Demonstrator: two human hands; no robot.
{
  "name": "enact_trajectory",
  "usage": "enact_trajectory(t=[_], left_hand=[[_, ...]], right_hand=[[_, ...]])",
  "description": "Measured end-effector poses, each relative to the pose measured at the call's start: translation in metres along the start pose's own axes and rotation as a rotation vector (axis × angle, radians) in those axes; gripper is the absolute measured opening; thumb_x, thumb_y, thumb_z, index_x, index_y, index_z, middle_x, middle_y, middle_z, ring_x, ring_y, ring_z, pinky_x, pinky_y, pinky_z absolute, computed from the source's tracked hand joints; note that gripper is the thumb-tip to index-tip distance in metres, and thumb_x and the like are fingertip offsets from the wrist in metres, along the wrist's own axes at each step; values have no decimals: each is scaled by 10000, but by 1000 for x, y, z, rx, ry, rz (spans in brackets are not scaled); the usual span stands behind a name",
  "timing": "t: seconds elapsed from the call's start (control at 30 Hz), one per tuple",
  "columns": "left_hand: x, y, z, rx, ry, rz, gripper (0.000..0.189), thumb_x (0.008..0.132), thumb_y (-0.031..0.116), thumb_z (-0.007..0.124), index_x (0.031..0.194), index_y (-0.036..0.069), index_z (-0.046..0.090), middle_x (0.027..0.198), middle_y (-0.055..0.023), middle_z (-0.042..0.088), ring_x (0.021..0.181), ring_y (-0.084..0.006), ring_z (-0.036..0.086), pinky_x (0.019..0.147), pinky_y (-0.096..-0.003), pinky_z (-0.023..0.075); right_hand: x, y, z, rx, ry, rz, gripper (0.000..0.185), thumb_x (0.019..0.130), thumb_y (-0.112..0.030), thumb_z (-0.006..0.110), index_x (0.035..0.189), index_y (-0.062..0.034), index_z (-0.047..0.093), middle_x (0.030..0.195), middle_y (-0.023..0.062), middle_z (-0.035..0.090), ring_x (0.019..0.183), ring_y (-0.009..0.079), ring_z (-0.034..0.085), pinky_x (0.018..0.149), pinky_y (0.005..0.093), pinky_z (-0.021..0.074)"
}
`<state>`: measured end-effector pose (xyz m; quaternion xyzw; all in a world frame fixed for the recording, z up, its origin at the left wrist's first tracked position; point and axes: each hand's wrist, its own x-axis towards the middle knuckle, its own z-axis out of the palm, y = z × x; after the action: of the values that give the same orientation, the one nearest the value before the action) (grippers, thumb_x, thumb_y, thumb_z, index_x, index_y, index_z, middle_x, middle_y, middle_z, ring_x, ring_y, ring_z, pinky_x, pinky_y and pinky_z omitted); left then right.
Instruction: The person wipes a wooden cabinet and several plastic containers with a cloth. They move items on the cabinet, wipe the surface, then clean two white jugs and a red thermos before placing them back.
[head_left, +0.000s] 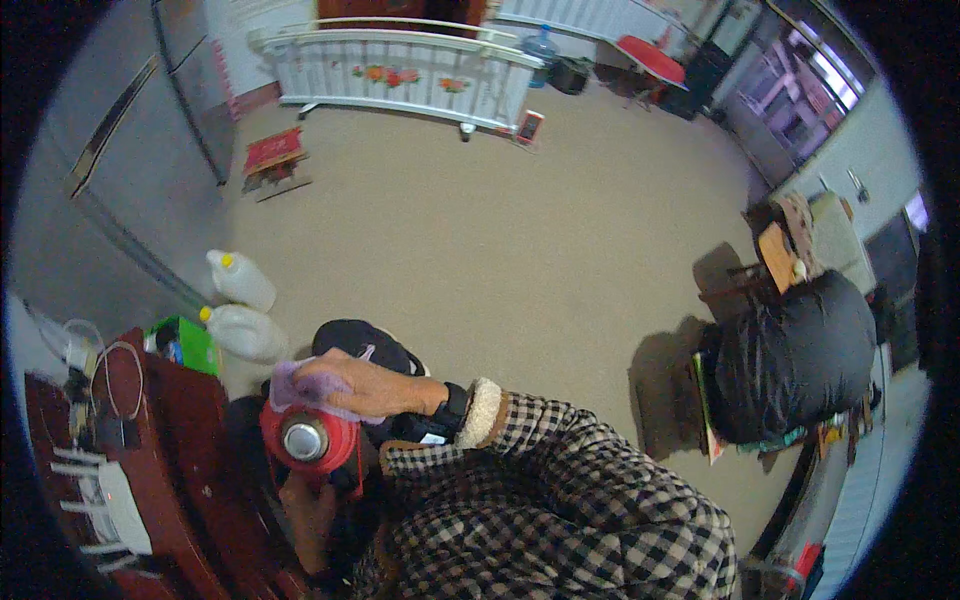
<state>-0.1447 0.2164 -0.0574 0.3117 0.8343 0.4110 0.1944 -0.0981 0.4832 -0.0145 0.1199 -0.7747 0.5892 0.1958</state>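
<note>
A red thermos flask (341, 442) with a round silver top (303, 441) stands upright, seen from above, close to my body. My right hand (367, 386) is shut on a purple cloth (283, 386) and presses it against the far side of the flask's upper part. My left hand (306, 517) grips the near side of the flask lower down; part of it is hidden by the flask and shadow. Past my right hand, a dark shoe (360, 337) shows on the floor.
Left of me runs a dark red wooden cabinet (172, 420) bearing a white router (124, 502). Beyond it are a green box (191, 345), plastic jugs (244, 330) and a refrigerator (127, 187). A black jacket (799, 360) covers a seat at right; a white railing (405, 75) stands ahead.
</note>
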Motion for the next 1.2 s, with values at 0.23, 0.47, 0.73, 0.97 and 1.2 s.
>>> enact_trajectory(t=[0.23, 0.47, 0.73, 0.97, 1.2], left_hand=[[12, -20, 8, -83, 62, 125, 251, 817, 113, 720, 1023, -19, 662, 791, -135, 690, 666, -231, 603, 659, -364, 514], [-27, -51, 38, 40, 142, 133, 222, 800, 71, 676, 993, -33, 643, 819, -218, 683, 762, -363, 671, 683, -403, 502], [-55, -61, 69, -7, 158, 192, 347, 735, 19, 625, 1074, -53, 643, 892, -223, 700, 825, -357, 682, 772, -429, 520], [-65, -45, 88, -24, 125, 162, 321, 729, -15, 608, 1043, -73, 642, 849, -195, 692, 778, -269, 665, 727, -390, 510], [-50, -18, 56, 15, 203, 135, 190, 778, 19, 651, 949, -66, 643, 765, -183, 665, 678, -236, 627, 654, -388, 491]], right_hand=[[7, 6, -11, -62, -170, 17, 414, 1003, -308, 432, 1278, -23, 553, 1232, 179, 614, 1133, 330, 562, 1001, 429, 403], [4, 23, 4, -94, -274, -186, 335, 985, -257, 481, 1188, -15, 596, 1073, 210, 662, 997, 386, 625, 865, 432, 500], [1, 32, 14, 1, -606, -23, 332, 948, -183, 601, 1220, 7, 616, 1151, 172, 702, 1046, 289, 656, 897, 392, 508], [-9, 59, 27, 170, -701, 67, 325, 924, -160, 630, 1197, 16, 635, 1120, 148, 716, 995, 240, 657, 889, 361, 509], [-6, 56, 39, -110, -296, 10, 261, 935, -162, 622, 1135, 5, 642, 1060, 181, 691, 977, 333, 644, 879, 382, 507]])
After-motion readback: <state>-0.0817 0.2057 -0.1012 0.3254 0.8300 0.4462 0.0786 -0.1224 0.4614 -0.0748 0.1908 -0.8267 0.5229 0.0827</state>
